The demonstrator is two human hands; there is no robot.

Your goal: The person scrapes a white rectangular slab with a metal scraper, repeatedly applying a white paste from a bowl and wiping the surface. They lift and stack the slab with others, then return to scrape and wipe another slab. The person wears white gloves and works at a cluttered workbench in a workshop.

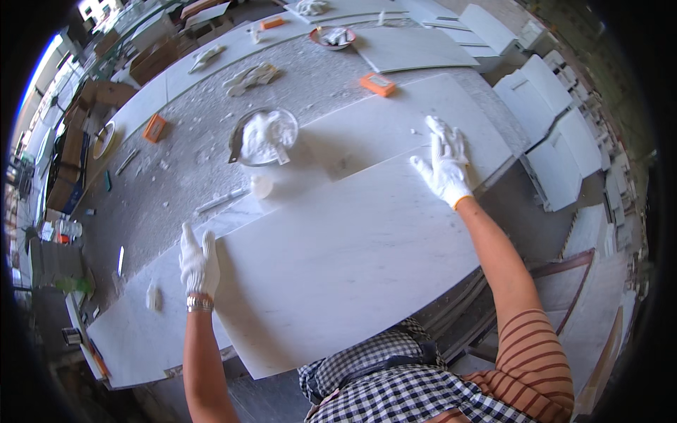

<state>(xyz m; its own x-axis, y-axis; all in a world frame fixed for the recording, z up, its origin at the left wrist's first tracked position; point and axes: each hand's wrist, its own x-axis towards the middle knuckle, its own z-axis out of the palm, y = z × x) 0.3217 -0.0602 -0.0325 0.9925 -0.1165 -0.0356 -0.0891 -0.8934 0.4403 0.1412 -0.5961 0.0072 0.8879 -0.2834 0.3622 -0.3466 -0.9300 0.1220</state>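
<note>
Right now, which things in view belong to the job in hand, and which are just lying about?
Part of the job:
- top white slab
- left hand, gloved, at the slab's left end
- right hand, gloved, at its right end

Apparently just lying about, untouched:
- orange boxes
- loose gloves
- white bottle

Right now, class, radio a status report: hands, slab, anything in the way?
Left hand open at left edge of white slab; right hand open near its far right corner. Slab bare between hands. Bowl beyond its far edge, not on it.
</note>
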